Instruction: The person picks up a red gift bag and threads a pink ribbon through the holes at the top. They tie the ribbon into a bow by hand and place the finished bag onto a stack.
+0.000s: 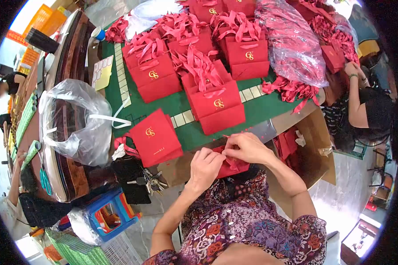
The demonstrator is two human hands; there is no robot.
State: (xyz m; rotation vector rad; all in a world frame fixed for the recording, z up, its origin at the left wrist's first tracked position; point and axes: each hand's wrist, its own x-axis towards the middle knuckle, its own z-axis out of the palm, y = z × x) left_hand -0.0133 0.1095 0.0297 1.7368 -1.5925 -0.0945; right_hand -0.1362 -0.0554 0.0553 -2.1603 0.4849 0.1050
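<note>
Just in front of my lap, both hands are at a red paper bag [234, 168]. My left hand [205, 167] is closed at the bag's upper edge. My right hand [246, 148] pinches a thin red ribbon beside it, with the fingertips of both hands close together. The fingers partly hide the bag and the ribbon. Right ahead on the green table stands a red gift bag [218, 105] with gold letters and a heap of ribbons on top. To the left lies a stack of flat red bags [156, 138].
More ribboned bags [153, 76] stand behind, near a plastic sack of red ribbons [292, 42]. An open cardboard box [311, 145] is at my right. A clear plastic bag [75, 123], keys [151, 181] and a blue plastic stool [106, 214] are leftward. Another person's arm [357, 99] is at right.
</note>
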